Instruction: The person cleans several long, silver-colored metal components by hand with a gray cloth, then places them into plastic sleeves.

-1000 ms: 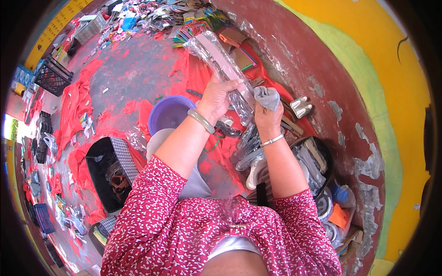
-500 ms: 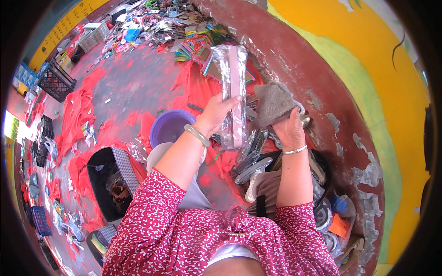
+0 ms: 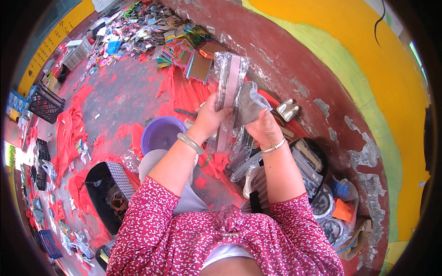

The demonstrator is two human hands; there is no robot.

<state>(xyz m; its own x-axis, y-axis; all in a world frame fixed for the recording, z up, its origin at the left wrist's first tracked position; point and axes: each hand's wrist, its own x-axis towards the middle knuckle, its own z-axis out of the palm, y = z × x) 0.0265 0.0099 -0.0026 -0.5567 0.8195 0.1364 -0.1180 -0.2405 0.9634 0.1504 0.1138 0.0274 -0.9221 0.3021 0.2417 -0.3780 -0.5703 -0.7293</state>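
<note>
Crates of black mesh (image 3: 45,104) sit far left on the red-smeared floor (image 3: 115,92). Nearer, the left hand (image 3: 209,117) is closed round a long plastic-wrapped pack (image 3: 229,92), upright, long axis pointing away. Just right, touching it, the right hand (image 3: 263,126) clutches a grey cloth (image 3: 248,103). Beyond, a peeling red-and-yellow wall (image 3: 322,60).

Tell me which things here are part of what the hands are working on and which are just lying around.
In hand:
left hand holding a long flat item in clear plastic wrap
right hand pressing a grey cloth against it

Lying about:
purple bowl
black basket
black crate
stacked packets by the wall
</note>
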